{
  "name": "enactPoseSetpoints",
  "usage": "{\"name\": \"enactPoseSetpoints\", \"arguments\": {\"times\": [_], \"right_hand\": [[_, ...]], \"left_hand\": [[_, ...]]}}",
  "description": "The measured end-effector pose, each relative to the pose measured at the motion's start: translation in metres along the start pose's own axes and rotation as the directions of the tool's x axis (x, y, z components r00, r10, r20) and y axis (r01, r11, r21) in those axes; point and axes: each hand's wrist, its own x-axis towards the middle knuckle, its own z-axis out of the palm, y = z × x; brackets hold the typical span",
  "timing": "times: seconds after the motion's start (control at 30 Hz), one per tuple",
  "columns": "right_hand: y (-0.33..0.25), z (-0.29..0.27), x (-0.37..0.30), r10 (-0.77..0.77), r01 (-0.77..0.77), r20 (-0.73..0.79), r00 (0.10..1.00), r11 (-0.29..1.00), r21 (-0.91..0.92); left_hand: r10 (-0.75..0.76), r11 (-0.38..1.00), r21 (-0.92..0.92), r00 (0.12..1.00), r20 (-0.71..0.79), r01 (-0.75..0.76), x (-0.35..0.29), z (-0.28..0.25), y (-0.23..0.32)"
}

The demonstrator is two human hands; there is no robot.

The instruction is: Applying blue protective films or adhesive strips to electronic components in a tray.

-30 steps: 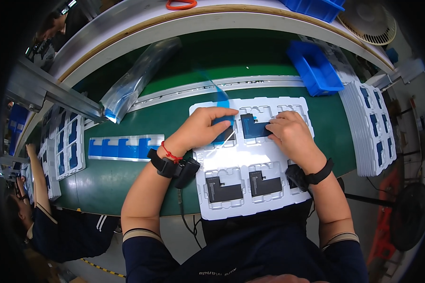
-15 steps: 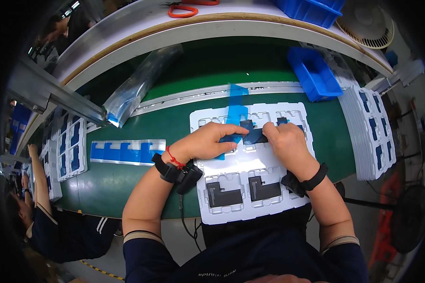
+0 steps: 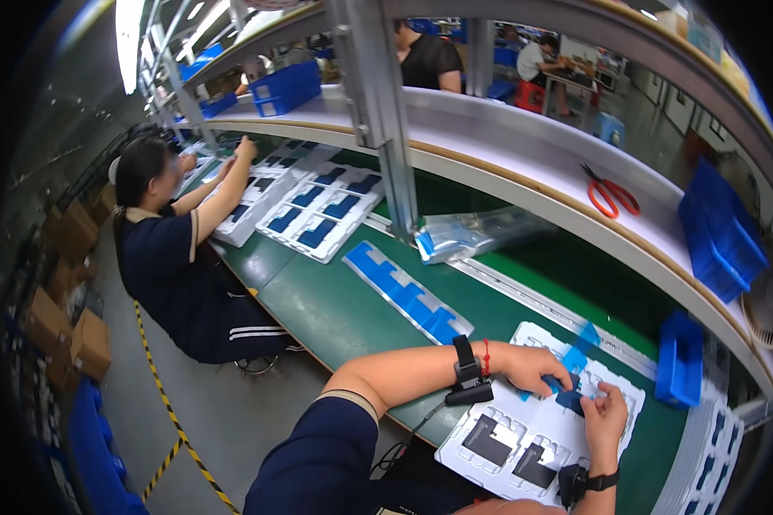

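White moulded tray (image 3: 524, 433), thin vacuum-formed plastic with rectangular pockets, lies flat on the green counter (image 3: 343, 318) directly before us. We count two dark flat parts (image 3: 489, 439) seated in its near pockets. At the far end of the tray, our left hand (image 3: 537, 371) and right hand (image 3: 605, 416) are close together, both pinched on a small blue film piece (image 3: 569, 396) over a pocket; a black wrist unit sits on each forearm, and a red band on the left.

Just beyond, one long blue strip (image 3: 408, 294) lies diagonally on the counter. One blue plastic bin (image 3: 678, 360) stands to the right of the tray, beside a stack of white trays (image 3: 713, 468). One clear, crinkled plastic bag (image 3: 477, 233) rests by the metal post (image 3: 386, 112).

On the white upper shelf (image 3: 524, 137) we see one pair of orange-handled scissors (image 3: 611, 193) and a larger blue bin (image 3: 721, 227). Farther left, a co-worker (image 3: 176, 240) in dark clothing handles further white trays holding blue inserts (image 3: 318, 202).
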Motion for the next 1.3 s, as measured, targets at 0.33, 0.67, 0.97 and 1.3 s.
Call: {"name": "enactPoseSetpoints", "arguments": {"times": [0.33, 0.67, 0.97, 1.3], "right_hand": [[0.006, -0.001, 0.012, -0.060, 0.065, 0.039, 0.997, 0.987, -0.146], [-0.035, 0.004, 0.000, -0.333, 0.364, 0.146, 0.932, 0.850, -0.380], [-0.012, -0.022, 0.000, 0.059, -0.095, 0.305, 0.950, 0.990, 0.104], [-0.028, -0.027, 0.018, 0.175, -0.338, 0.377, 0.909, 0.841, 0.423]], "left_hand": [[-0.005, 0.998, 0.062, 0.999, -0.043, 0.008, 0.005, -0.007, -0.004], [-0.063, 0.998, 0.020, 0.998, -0.020, 0.064, -0.001, -0.010, 0.006], [0.031, 0.965, -0.256, 0.992, -0.126, -0.062, 0.008, -0.007, -0.014], [-0.292, 0.779, -0.623, 0.921, -0.259, 0.072, 0.000, -0.023, -0.003]]}}
